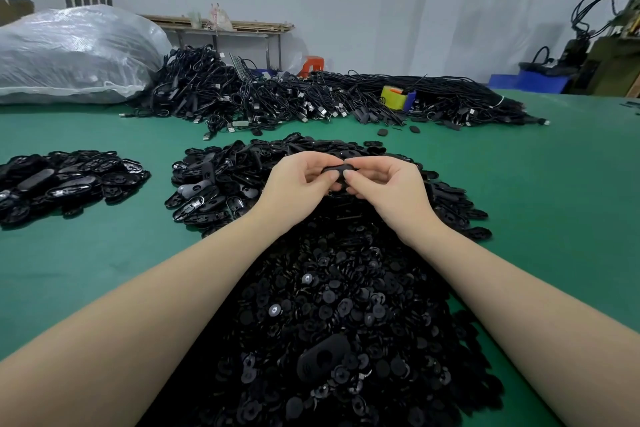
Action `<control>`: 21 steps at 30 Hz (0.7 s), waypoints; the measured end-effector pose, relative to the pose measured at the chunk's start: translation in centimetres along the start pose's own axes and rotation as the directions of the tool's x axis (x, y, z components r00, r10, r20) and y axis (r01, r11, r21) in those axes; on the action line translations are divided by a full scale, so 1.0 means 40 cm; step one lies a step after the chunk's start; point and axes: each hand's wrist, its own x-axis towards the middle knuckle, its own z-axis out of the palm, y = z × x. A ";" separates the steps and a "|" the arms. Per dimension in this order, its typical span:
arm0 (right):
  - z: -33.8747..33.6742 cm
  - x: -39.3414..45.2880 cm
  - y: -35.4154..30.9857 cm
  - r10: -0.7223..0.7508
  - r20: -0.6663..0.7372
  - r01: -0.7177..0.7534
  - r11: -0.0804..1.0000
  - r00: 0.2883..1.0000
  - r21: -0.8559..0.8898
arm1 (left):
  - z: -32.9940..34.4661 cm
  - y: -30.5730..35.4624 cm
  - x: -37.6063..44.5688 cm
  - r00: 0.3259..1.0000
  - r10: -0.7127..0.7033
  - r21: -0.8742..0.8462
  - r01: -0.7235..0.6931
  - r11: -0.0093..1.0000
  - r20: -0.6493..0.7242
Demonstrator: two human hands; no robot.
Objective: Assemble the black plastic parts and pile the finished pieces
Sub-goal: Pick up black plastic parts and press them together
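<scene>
My left hand and my right hand meet over the middle of the table and together pinch one black oval plastic shell between thumbs and fingertips. Below my wrists lies a large heap of small round black parts, with one oval shell lying on top near the front. Behind my hands spreads a heap of oval black shells. A separate pile of black oval pieces lies at the far left.
The green table carries a long mound of black cables with plugs at the back, a yellow and blue tape roll, and a big clear plastic sack at the back left. Blue bins stand at the right.
</scene>
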 end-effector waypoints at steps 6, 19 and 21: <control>-0.003 0.003 0.011 -0.013 0.002 0.013 1.000 1.000 -0.017 | 0.000 -0.006 0.002 1.000 0.010 0.039 -0.009 0.999 -0.011; -0.010 0.003 0.006 -0.020 0.037 0.019 0.999 0.999 0.030 | 0.005 -0.010 0.004 0.999 0.022 0.009 -0.022 1.000 -0.024; -0.011 0.004 0.006 -0.031 0.019 0.031 1.000 0.999 -0.004 | 0.005 -0.009 0.003 1.000 0.021 0.003 -0.021 1.000 -0.020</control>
